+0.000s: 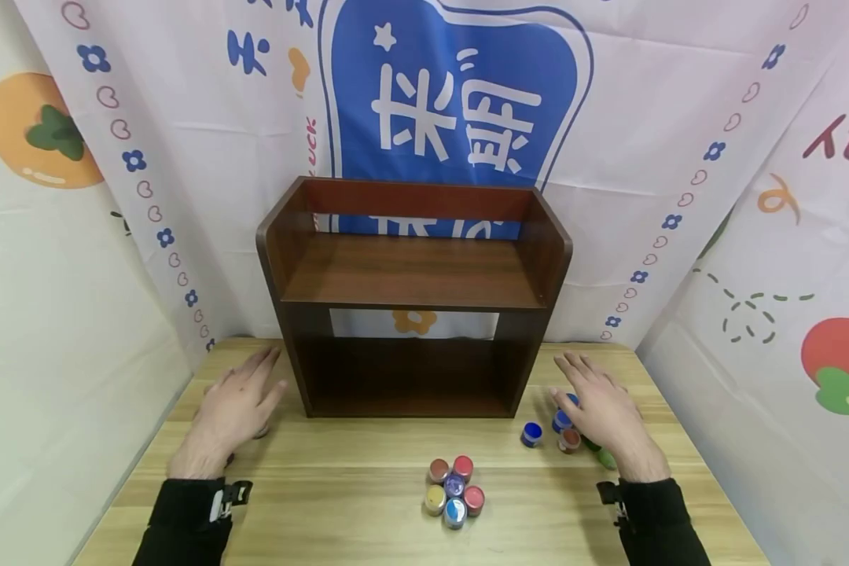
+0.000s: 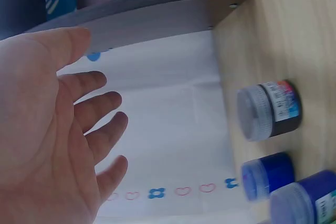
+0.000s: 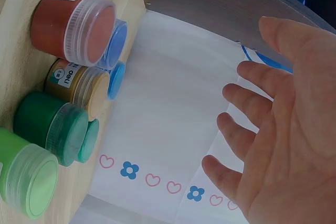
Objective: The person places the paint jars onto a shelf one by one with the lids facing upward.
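My left hand [image 1: 232, 405] hovers over the table left of the brown shelf, its fingers loosely extended and holding nothing. Below it, mostly covered in the head view, stand a black paint jar [image 2: 286, 109] and blue paint jars [image 2: 278, 174]. On the shelf's other side my right hand [image 1: 604, 409] is raised with relaxed, spread fingers and an empty palm. Under and beside it are a red-brown paint jar [image 3: 50, 27], a gold jar [image 3: 65, 80], a dark green jar [image 3: 37, 119], a light green jar [image 3: 16, 161] and a blue jar [image 1: 531, 435].
A two-tier brown shelf [image 1: 410, 271] stands at the back of the wooden table [image 1: 339, 503], with bare boards. Several jars form a flower-like cluster around a purple jar [image 1: 454, 485] at front centre. Printed white cloth [image 1: 651, 94] hangs behind and at both sides.
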Available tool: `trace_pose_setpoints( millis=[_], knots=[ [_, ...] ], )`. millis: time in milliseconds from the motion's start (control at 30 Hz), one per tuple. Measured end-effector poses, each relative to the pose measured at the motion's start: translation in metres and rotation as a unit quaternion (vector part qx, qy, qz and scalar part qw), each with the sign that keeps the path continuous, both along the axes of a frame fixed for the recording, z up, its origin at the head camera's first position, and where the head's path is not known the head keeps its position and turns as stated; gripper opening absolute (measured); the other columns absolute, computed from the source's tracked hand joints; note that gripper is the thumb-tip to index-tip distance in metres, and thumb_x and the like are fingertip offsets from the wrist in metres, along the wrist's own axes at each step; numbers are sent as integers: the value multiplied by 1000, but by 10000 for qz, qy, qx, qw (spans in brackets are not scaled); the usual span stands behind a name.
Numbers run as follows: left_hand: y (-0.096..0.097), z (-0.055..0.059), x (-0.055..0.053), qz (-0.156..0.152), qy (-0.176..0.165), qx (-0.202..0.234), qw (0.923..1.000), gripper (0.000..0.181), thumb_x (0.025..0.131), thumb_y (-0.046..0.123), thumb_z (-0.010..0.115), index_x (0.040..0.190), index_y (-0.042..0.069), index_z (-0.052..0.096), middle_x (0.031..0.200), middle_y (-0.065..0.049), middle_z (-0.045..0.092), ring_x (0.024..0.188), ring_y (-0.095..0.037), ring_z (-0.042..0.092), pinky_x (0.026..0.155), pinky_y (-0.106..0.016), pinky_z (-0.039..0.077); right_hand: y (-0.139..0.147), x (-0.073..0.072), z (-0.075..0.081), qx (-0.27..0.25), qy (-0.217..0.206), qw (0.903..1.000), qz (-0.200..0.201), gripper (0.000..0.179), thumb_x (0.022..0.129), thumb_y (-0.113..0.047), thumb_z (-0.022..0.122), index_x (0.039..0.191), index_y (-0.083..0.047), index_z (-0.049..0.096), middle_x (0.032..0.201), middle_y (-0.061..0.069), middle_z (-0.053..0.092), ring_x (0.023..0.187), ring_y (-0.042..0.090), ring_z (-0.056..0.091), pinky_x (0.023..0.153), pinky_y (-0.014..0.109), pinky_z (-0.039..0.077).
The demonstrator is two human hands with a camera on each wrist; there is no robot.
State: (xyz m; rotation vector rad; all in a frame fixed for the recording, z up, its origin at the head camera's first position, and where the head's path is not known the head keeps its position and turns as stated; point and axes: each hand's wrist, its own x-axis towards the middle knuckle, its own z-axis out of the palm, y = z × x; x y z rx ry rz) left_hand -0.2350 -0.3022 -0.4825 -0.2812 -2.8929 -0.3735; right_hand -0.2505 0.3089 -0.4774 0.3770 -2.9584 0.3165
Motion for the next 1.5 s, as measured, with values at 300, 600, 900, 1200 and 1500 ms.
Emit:
trace_pose_setpoints(
  millis=[300, 600, 900, 1200, 1500],
  knots=[
    [5, 15, 19, -205, 350, -224, 9989, 69, 121, 32, 62, 176, -5, 44, 182, -35, 45, 164, -59, 51, 134, -84, 40, -3, 3, -7, 154, 59, 9998, 109, 69, 120, -42, 67, 177, -7, 51, 183, 25, 50, 170, 56, 46, 134, 82, 43],
    [19, 20, 43, -469, 203, -398, 9979, 72, 120, 36, 65, 177, -3, 43, 183, -33, 43, 170, -56, 45, 137, -82, 37, 3, 9, -10, 276, 113, 9990, 338, 67, 119, -41, 70, 174, -6, 56, 180, 26, 54, 168, 55, 50, 135, 77, 46],
    [39, 14, 62, -841, 310, -494, 9948, 72, 118, 35, 70, 179, 6, 47, 184, -23, 49, 168, -49, 53, 138, -76, 41, 5, 7, -15, 305, 358, 9959, 772, 59, 115, -34, 76, 166, -7, 65, 173, 22, 64, 158, 51, 63, 125, 74, 57],
    [59, 5, 70, -1390, 653, -512, 9868, 72, 114, 33, 77, 178, 11, 51, 184, -12, 53, 169, -40, 55, 139, -69, 43, 0, 8, -18, 404, 623, 9875, 1387, 47, 107, -21, 86, 151, -9, 77, 154, 15, 79, 140, 41, 78, 117, 65, 66],
    [79, -7, 72, -1856, 677, -699, 9778, 72, 114, 38, 78, 179, 19, 51, 184, -3, 54, 169, -30, 56, 139, -63, 43, -4, 6, -22, 632, 682, 9734, 2094, 44, 99, -14, 94, 142, -13, 82, 142, 7, 84, 130, 32, 83, 110, 58, 70]
  ],
)
